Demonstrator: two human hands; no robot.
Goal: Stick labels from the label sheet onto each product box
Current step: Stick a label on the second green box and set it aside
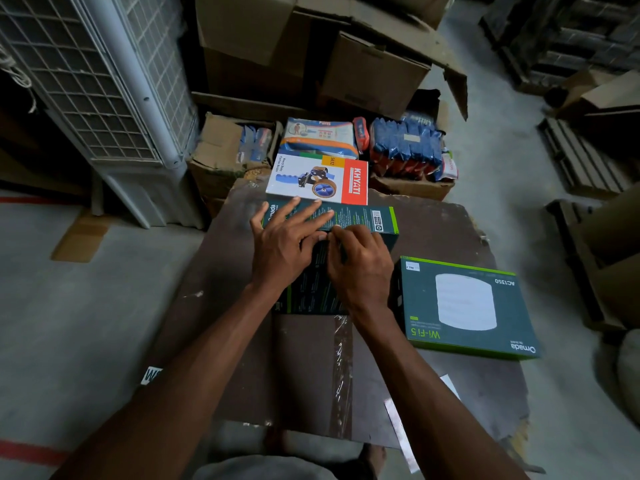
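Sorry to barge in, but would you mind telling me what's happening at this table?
A person is labelling product boxes. The left hand rests flat, fingers spread, on a dark green Omada box, while the right hand pinches or presses something small at its edge. A second Omada box lies to the right, a white label already in its corner.

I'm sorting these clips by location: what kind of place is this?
Probably a warehouse or stockroom: stacked cardboard cartons, a bare concrete floor, and packaged goods such as the Omada Wi-Fi box.
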